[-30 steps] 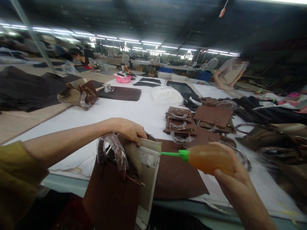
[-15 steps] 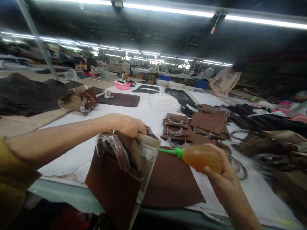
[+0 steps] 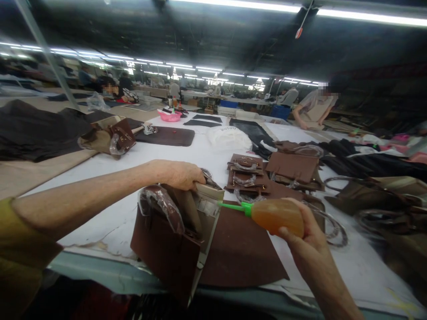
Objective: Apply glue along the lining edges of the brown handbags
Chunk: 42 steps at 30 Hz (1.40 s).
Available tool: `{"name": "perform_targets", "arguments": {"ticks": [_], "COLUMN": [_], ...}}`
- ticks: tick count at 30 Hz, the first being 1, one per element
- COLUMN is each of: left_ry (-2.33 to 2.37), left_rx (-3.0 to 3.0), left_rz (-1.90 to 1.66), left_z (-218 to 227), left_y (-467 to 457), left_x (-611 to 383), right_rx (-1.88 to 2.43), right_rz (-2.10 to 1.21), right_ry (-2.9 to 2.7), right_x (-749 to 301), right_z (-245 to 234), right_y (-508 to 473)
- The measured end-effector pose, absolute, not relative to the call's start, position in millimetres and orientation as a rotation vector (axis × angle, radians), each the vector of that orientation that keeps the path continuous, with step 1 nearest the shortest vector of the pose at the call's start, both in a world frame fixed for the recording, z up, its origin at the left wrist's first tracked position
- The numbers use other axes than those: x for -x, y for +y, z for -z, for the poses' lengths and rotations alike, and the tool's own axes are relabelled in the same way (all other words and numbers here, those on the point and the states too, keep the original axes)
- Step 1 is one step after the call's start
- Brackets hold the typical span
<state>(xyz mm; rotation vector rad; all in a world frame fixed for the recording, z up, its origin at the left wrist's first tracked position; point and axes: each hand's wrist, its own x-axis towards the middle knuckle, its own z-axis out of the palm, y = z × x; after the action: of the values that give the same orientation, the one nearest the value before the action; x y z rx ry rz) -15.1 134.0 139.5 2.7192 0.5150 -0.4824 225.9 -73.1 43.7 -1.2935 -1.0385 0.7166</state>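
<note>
I have the left hand [image 3: 182, 174] gripping the top edge of a brown handbag [image 3: 163, 253], fingers closed over the rim. The handbag is tilted at the near edge of the white-covered worktable [image 3: 173, 153]; its film-wrapped handle [image 3: 165, 209] faces left. I have the right hand [image 3: 308, 235] closed around a squeeze bottle [image 3: 278, 217] of orange liquid. The green nozzle [image 3: 233, 206] points left, tip at the edge of the beige side panel [image 3: 211, 205]; I cannot tell whether they touch. A flat brown sheet [image 3: 245, 249] lies right of the handbag, below the nozzle.

Markings: dark lettering on the white bundle [image 3: 230, 140], far side, is too blurred for me to read. Small pale marks on a second handbag [image 3: 129, 129], far left, are likewise unreadable. Right of centre, I see stacked brown handbags [image 3: 293, 166]; at the far side, a pink basin [image 3: 169, 117].
</note>
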Motion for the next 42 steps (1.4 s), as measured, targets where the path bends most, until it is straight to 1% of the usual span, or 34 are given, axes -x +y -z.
{"name": "perform_targets", "arguments": {"ticks": [8,13,19,30,42], "left_ry": [0.562,0.612,0.593,0.722,0.848], "left_rx": [-2.788,-2.879,-2.940,-2.910,-2.894], "left_rz": [0.456,0.459,0.449,0.510,0.479], "left_z": [-139.4,-130.8,-125.5,-137.6,-132.8], "left_y": [130.3,132.6,131.6,116.9,115.6], "left_x": [15.2,14.7,16.1,11.3,10.9], "right_rx": [1.389,1.390,1.385,1.371,1.285], "right_rz": [-0.627,-0.661,-0.550,-0.629,-0.650], "right_ry": [-1.126,-1.124,-1.124,-1.071,-1.032], "right_x": [-221.5,-221.8,-220.6,-223.1,-223.9], "right_z": [-48.8,-48.2,-56.9,-36.5,-32.6], "right_y": [-71.5,-71.1,-63.9,-64.4,-63.7]}}
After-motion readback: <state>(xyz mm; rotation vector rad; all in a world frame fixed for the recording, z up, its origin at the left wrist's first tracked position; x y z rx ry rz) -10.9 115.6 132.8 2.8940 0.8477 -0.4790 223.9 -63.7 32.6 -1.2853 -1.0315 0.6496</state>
